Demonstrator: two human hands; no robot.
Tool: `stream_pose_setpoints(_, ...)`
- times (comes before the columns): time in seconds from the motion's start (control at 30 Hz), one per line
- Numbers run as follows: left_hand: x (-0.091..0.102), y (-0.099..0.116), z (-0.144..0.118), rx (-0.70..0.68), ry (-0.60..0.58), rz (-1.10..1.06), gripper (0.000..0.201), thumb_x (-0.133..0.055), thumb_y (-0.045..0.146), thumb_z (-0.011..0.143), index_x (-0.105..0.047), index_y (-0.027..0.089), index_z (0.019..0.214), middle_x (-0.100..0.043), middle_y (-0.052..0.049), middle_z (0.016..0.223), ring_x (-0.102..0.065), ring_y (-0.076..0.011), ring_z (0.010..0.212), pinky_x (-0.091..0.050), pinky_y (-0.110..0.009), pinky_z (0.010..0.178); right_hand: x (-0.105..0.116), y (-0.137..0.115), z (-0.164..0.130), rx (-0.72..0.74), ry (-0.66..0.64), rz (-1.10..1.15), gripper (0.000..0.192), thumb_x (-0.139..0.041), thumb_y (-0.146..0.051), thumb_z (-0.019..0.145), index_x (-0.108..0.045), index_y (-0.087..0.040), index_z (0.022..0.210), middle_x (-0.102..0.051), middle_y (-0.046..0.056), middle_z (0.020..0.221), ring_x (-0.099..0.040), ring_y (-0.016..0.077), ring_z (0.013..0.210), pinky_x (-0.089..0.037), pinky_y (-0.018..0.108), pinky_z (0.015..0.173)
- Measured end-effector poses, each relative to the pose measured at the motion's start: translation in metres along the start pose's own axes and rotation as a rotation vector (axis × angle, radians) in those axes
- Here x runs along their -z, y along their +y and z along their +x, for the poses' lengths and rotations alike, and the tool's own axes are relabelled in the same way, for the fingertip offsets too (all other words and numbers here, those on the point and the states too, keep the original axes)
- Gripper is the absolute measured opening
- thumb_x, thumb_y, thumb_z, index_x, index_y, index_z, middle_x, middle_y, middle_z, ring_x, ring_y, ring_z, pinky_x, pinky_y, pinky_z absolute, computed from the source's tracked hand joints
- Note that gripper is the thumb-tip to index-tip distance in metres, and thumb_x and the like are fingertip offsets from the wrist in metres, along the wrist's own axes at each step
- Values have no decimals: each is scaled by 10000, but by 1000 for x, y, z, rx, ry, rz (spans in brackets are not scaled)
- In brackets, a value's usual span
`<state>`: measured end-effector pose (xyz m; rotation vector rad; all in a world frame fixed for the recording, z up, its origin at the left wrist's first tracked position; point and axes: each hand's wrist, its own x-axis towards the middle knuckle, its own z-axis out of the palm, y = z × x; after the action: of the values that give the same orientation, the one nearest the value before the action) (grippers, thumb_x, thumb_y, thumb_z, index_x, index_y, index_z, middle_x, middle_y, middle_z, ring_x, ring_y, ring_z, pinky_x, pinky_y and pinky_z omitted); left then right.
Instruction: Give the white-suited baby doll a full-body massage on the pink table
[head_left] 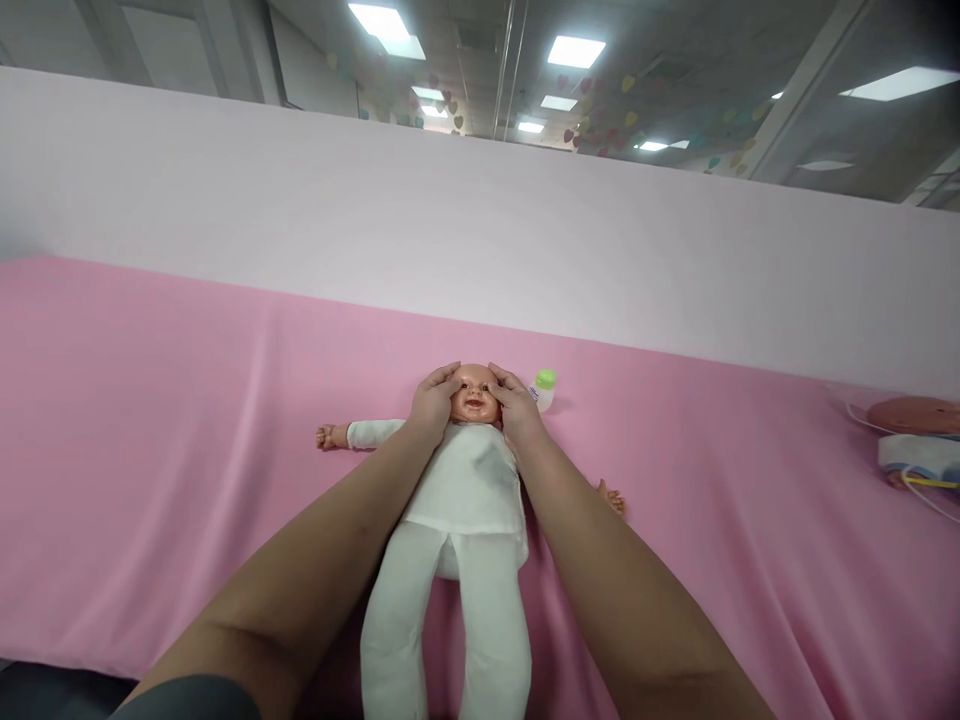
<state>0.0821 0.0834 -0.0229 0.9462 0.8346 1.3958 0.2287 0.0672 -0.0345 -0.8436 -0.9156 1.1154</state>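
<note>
A baby doll (469,480) in a white top and trousers lies on its back on the pink sheet, with its arms out to the sides. My left hand (433,405) cups one side of the doll's head, thumb beside its eye. Mirroring it, my right hand (520,405) holds the other side of the head. Close behind the right hand is a small bottle (545,390) with a green cap, partly hidden by the fingers. The doll's arm on the right is mostly covered by my forearm; only its hand shows.
The pink sheet (187,430) covers the table, with folds at the right. A white wall or panel (450,230) runs along the back, below glass. At the far right edge lies a flesh-coloured object (919,414) with white cloth, a yellow strip and thin tubing.
</note>
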Motion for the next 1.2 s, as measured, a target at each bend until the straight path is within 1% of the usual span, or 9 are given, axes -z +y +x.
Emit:
stream_pose_setpoints(0.1, 0, -1, -2, -37, -16, 50, 524, -829, 266, 676, -729, 205, 1187, -754, -86, 1135, -721, -238, 987, -583, -403, 928, -4, -5, -4, -32, 29, 15, 597, -888, -370, 646, -721, -259, 1208, -713, 61, 1309, -682, 267, 1179, -553, 465, 1064)
stream_pose_setpoints(0.2, -2, 0, -4, -60, 11, 104, 544, -882, 308, 647, -716, 208, 1155, -729, -70, 1092, -712, -226, 957, -582, -375, 883, -9, -9, -6, 5, 51, -29, 601, -930, -364, 593, -725, -238, 1144, -708, 69, 1282, -678, 270, 1172, -555, 455, 1055)
stream_pose_setpoints(0.3, -4, 2, -5, -49, 14, 114, 531, -874, 309, 655, -710, 210, 1150, -715, -65, 1073, -708, -220, 936, -581, -367, 856, -10, -11, -5, -7, 55, -38, 622, -942, -380, 577, -717, -239, 1139, -709, 68, 1261, -692, 268, 1121, -578, 456, 1009)
stream_pose_setpoints(0.4, -6, 3, -6, -56, 27, 120, 496, -845, 302, 676, -709, 211, 1144, -716, -63, 1060, -707, -218, 928, -582, -360, 842, -9, -9, -2, 2, 63, -39, 633, -952, -376, 555, -707, -235, 1121, -710, 64, 1251, -691, 254, 1115, -571, 435, 1015)
stream_pose_setpoints(0.53, -7, 0, -3, -87, 37, 163, 450, -832, 303, 695, -720, 218, 1123, -737, -55, 1052, -709, -217, 950, -579, -351, 866, -7, -6, 2, 47, 75, -109, 601, -942, -391, 590, -707, -233, 1120, -709, 66, 1255, -693, 246, 1116, -564, 425, 1014)
stream_pose_setpoints(0.63, -8, -2, 0, -110, 51, 193, 391, -816, 342, 739, -733, 224, 1102, -756, -50, 1031, -711, -221, 984, -573, -356, 912, -7, -3, 4, 73, 109, -166, 540, -912, -437, 644, -721, -234, 1107, -730, 62, 1210, -687, 240, 1125, -548, 427, 1032)
stream_pose_setpoints(0.8, -9, -1, 3, -111, 68, 220, 275, -723, 338, 824, -754, 229, 1075, -768, -55, 1059, -701, -227, 1064, -544, -381, 1009, -8, -3, 3, 66, 152, -105, 434, -837, -517, 722, -752, -221, 1028, -766, 58, 1099, -699, 237, 1075, -544, 427, 1031)
stream_pose_setpoints(1.03, -2, -1, 3, -64, 53, 149, 295, -668, 308, 840, -768, 247, 1111, -769, -61, 1124, -690, -236, 1127, -535, -414, 1053, -5, -10, -2, -92, 92, 16, 444, -783, -399, 730, -758, -271, 1154, -753, 42, 1245, -687, 266, 1143, -583, 452, 996)
stream_pose_setpoints(1.2, 2, 0, 2, -19, 46, 80, 375, -668, 268, 802, -753, 225, 1164, -768, -72, 1128, -709, -234, 1049, -559, -431, 1019, -4, -16, -7, -96, 1, 41, 477, -776, -297, 707, -752, -288, 1184, -750, 20, 1264, -677, 264, 1182, -565, 455, 1043)
